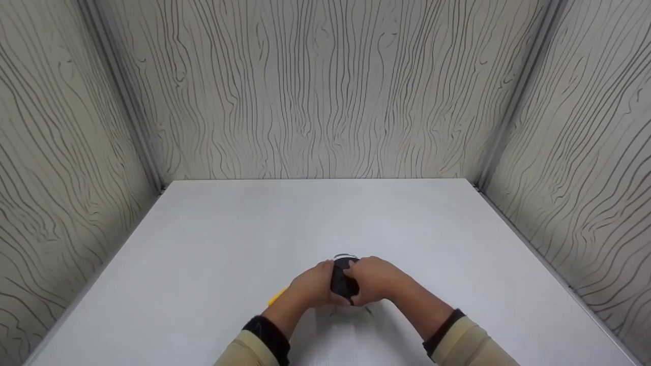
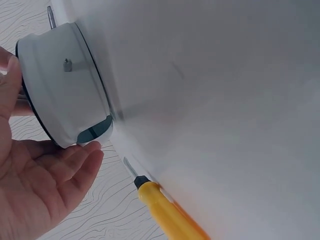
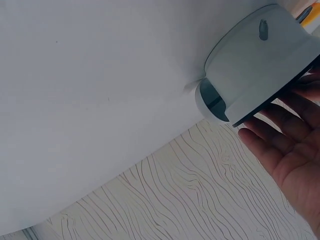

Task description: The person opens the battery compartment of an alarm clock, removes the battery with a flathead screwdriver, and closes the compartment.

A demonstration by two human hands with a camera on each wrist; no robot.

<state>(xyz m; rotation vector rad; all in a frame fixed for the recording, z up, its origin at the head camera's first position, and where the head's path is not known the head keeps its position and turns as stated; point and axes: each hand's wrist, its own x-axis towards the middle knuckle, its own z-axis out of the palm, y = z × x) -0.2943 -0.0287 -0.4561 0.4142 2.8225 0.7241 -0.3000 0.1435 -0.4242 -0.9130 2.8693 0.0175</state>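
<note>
Both hands hold a round white housing with a black top [image 1: 342,279], low in the middle of the head view. My left hand [image 1: 314,285] grips its left side and my right hand [image 1: 376,280] its right side, thumb over the black top. In the left wrist view the white side wall [image 2: 65,85] has a small metal stub and a cut-out low on its edge. The right wrist view shows a slot in the wall [image 3: 265,60] and the left-hand fingers are hidden there. A screwdriver with a yellow handle [image 2: 167,212] lies beside my left hand.
A white table [image 1: 229,218] spreads under the hands. Wood-grain patterned panels [image 1: 315,91] stand along its back and both sides, with grey posts [image 1: 122,91] at the back corners. The yellow handle [image 1: 276,297] shows beside the left wrist.
</note>
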